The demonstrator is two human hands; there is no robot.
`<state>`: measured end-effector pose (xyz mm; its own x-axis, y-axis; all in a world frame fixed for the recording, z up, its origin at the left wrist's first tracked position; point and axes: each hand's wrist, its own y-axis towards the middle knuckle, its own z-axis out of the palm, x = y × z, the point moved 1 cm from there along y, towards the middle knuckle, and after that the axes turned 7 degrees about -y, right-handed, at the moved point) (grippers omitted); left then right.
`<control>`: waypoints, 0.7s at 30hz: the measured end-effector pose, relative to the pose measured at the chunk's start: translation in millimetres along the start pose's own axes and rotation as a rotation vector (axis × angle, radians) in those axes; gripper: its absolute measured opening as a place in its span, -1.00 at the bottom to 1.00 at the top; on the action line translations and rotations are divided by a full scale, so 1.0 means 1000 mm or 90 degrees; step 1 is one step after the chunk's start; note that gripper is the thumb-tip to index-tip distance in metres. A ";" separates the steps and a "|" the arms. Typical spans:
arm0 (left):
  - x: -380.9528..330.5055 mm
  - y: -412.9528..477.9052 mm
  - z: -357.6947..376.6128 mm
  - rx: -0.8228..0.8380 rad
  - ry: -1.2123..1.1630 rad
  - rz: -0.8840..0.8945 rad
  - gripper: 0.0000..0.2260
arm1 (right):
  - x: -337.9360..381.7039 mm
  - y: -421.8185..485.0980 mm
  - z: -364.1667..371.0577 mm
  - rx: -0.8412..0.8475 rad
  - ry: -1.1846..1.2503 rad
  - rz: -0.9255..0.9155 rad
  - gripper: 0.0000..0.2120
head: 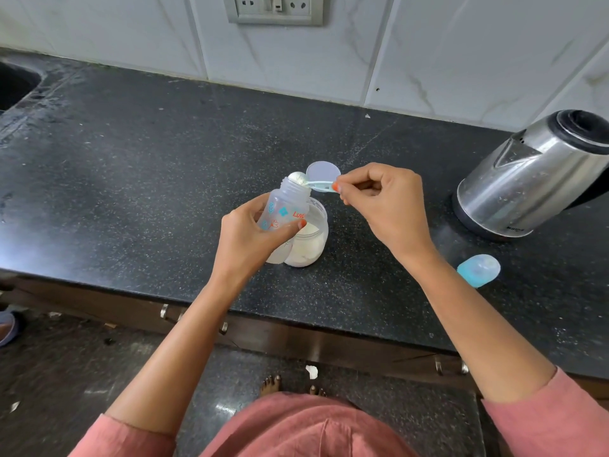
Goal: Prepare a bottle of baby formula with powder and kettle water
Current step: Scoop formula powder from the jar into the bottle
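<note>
My left hand [245, 240] grips a clear baby bottle [285, 206] with blue and orange print, tilted to the right above the counter. My right hand [382, 199] pinches the handle of a light blue scoop [314, 183]. The scoop's bowl, filled with pale powder, sits at the bottle's open mouth. Right behind the bottle stands an open clear jar of white powder [311, 240]. The jar's round lid [323, 173] lies flat on the counter just beyond it. A steel electric kettle [534, 179] stands at the right.
A blue bottle cap [478, 270] lies on the black granite counter [148, 176] near my right forearm. A sink [14, 85] is at the far left. The tiled wall carries a socket panel [275, 8]. Drawer handles run below the counter edge.
</note>
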<state>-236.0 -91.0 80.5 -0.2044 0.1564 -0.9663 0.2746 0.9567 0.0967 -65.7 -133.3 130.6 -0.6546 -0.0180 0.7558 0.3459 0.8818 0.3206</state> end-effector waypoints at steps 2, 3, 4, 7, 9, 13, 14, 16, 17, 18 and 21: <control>0.000 0.001 -0.001 0.002 0.002 0.001 -0.72 | -0.001 -0.002 0.001 -0.012 0.002 -0.027 -0.94; -0.001 0.002 -0.001 0.002 0.000 0.000 -0.73 | -0.001 -0.003 0.002 -0.017 0.000 -0.043 -0.94; 0.000 0.002 -0.001 0.002 -0.001 -0.002 -0.74 | -0.002 -0.003 0.002 -0.022 -0.007 -0.064 -0.94; 0.000 0.004 -0.001 0.004 0.000 -0.009 -0.72 | -0.002 -0.004 0.001 -0.035 -0.033 -0.144 -0.96; 0.001 0.004 -0.001 0.005 -0.003 -0.011 -0.72 | -0.002 -0.005 0.001 -0.031 -0.049 -0.183 -0.96; 0.000 0.006 -0.001 0.001 -0.007 -0.014 -0.72 | -0.004 -0.006 0.001 -0.025 -0.088 -0.223 -0.94; 0.000 0.006 -0.001 0.000 -0.008 -0.015 -0.72 | -0.005 -0.007 0.001 -0.025 -0.091 -0.228 -0.94; 0.000 0.006 -0.001 -0.001 -0.013 -0.017 -0.71 | -0.005 -0.007 0.002 -0.028 -0.095 -0.238 -0.93; 0.000 0.006 -0.001 -0.001 -0.015 -0.017 -0.71 | -0.005 -0.008 0.002 -0.030 -0.099 -0.244 -0.93; 0.000 0.006 -0.001 0.000 -0.018 -0.018 -0.71 | -0.005 -0.009 0.002 -0.032 -0.102 -0.251 -0.93; 0.001 0.005 -0.002 0.002 -0.033 -0.021 -0.71 | -0.005 -0.010 0.004 -0.039 -0.099 -0.264 -0.94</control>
<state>-236.4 -85.4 80.5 -0.1641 0.1122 -0.9800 0.2711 0.9604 0.0646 -68.7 -139.9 120.9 -0.8380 -0.2888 0.4630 0.0695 0.7851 0.6154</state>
